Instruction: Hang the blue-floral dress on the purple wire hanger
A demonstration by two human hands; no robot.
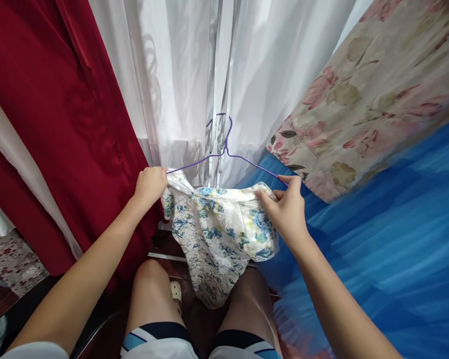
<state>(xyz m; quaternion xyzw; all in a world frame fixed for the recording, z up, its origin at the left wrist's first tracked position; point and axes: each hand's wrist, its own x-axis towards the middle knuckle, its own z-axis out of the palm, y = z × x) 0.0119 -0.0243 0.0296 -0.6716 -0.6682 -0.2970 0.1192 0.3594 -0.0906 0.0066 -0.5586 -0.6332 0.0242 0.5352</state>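
Observation:
A white blouse with a blue and yellow floral print (224, 224) hangs between my hands over my knees. Its left shoulder sits at the end of a thin purple clothes hanger (226, 149), whose hook points up and away from me. My left hand (151, 184) is closed round that end of the hanger and the shoulder cloth. My right hand (284, 204) pinches the hanger's right arm with thumb and fingers, and the thumb presses on the blouse's neckline. Whether the right shoulder is over the hanger's tip is hidden by my fingers.
White curtains (175, 75) hang ahead, with narrow metal poles (220, 60) in the middle. Dark red cloth (60, 124) hangs at the left. Flower-printed fabric (359, 109) and blue tulle (377, 249) fill the right side. A pale clog (175, 290) is on the dark floor.

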